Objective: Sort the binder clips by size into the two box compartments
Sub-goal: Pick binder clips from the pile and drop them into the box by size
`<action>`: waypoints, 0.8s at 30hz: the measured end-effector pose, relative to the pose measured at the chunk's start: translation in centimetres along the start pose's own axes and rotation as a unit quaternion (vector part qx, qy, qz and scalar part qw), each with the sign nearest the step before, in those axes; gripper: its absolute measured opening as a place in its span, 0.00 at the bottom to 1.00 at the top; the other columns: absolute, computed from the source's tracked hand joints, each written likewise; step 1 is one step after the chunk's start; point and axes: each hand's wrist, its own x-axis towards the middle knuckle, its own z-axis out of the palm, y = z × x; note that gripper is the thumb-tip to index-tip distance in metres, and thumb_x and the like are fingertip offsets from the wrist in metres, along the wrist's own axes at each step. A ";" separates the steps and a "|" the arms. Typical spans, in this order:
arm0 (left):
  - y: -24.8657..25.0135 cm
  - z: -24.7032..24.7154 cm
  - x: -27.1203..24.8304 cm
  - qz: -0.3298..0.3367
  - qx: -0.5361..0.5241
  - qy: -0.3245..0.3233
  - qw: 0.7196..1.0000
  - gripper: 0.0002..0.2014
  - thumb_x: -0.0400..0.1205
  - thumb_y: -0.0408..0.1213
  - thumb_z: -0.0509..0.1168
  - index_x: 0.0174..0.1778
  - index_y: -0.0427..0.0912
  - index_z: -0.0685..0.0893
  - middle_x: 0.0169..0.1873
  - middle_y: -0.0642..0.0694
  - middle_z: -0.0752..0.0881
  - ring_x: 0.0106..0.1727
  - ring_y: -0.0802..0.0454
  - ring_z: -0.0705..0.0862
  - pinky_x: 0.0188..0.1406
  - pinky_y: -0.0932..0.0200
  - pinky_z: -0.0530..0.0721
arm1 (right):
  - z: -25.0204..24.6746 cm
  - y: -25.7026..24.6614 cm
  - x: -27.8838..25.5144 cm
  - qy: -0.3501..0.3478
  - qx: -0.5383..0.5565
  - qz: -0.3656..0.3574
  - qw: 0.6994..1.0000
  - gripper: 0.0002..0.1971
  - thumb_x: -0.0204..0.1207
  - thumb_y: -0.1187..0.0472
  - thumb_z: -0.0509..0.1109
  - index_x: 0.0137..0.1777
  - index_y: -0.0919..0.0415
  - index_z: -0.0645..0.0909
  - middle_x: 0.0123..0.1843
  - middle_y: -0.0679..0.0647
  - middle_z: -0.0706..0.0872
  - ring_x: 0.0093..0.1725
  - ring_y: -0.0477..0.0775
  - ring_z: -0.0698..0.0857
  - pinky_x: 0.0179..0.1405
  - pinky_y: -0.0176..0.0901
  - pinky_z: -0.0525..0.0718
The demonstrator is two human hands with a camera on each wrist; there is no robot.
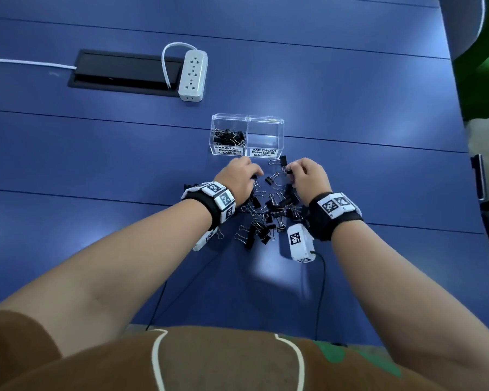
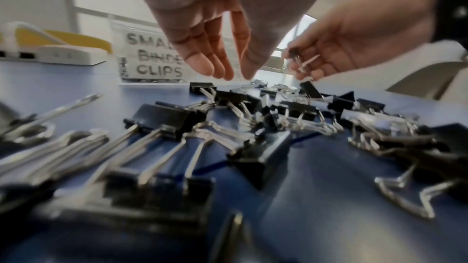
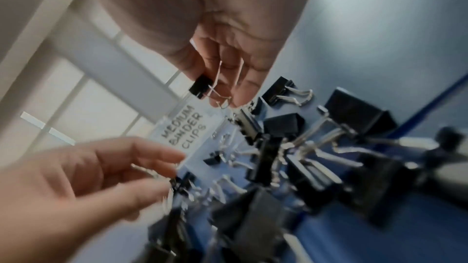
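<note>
At the far edge of a loose heap of black binder clips (image 1: 268, 213) on a blue table (image 1: 350, 94), the right hand (image 1: 308, 176) pinches a small binder clip (image 3: 201, 86) between thumb and fingertips, while the left hand (image 1: 239, 176), at 9 o'clock from it, reaches down with straight, relaxed fingers (image 2: 200, 63), empty. Just beyond, at 12 o'clock, the clear two-compartment box (image 1: 247, 119) holds small clips (image 1: 227, 136) in its left half labelled SMALL BINDER CLIPS; the MEDIUM half looks bare. A white power strip (image 1: 193, 76) lies at 11 o'clock.
</note>
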 end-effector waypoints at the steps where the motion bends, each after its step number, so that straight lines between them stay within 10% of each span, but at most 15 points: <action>1: 0.1 0.3 0.2 0.014 0.020 -0.022 0.999 0.16 0.80 0.29 0.62 0.63 0.44 0.82 0.57 0.42 0.80 0.62 0.42 0.77 0.60 0.44 0.81 | 0.0 -0.3 0.2 -0.003 0.063 0.030 0.998 0.13 0.79 0.63 0.56 0.39 0.57 0.81 0.35 0.53 0.83 0.35 0.54 0.81 0.40 0.48 0.82; 5: 0.2 0.7 0.7 0.003 0.082 -0.065 0.995 0.19 0.79 0.25 0.63 0.66 0.41 0.79 0.61 0.41 0.77 0.64 0.42 0.76 0.58 0.44 0.82 | 0.3 -1.6 0.5 -0.042 0.201 0.110 0.972 0.12 0.79 0.65 0.54 0.38 0.60 0.77 0.30 0.55 0.76 0.26 0.54 0.77 0.27 0.44 0.81; 11: 0.0 0.5 0.4 -0.017 0.099 -0.041 0.994 0.11 0.78 0.24 0.64 0.53 0.40 0.77 0.56 0.41 0.76 0.60 0.43 0.75 0.47 0.50 0.78 | 1.8 -1.6 0.6 -0.117 -0.214 -0.072 0.967 0.11 0.75 0.63 0.67 0.57 0.59 0.80 0.57 0.56 0.81 0.50 0.57 0.82 0.54 0.45 0.80; 16: -0.6 -0.8 -0.5 -0.008 0.038 -0.038 0.999 0.04 0.79 0.32 0.64 0.48 0.40 0.76 0.48 0.43 0.80 0.52 0.43 0.78 0.52 0.45 0.81 | 2.5 -1.5 -0.2 -0.133 -0.274 -0.094 0.948 0.10 0.76 0.64 0.67 0.57 0.61 0.78 0.62 0.60 0.78 0.57 0.61 0.81 0.59 0.48 0.78; 24: -1.3 -6.3 1.8 -0.073 -0.067 0.143 0.985 0.05 0.80 0.30 0.62 0.50 0.37 0.80 0.43 0.44 0.83 0.44 0.46 0.80 0.45 0.56 0.78 | 3.3 -3.4 -1.4 -0.169 -0.256 -0.091 0.947 0.09 0.75 0.62 0.67 0.48 0.69 0.82 0.51 0.63 0.86 0.47 0.61 0.84 0.52 0.50 0.84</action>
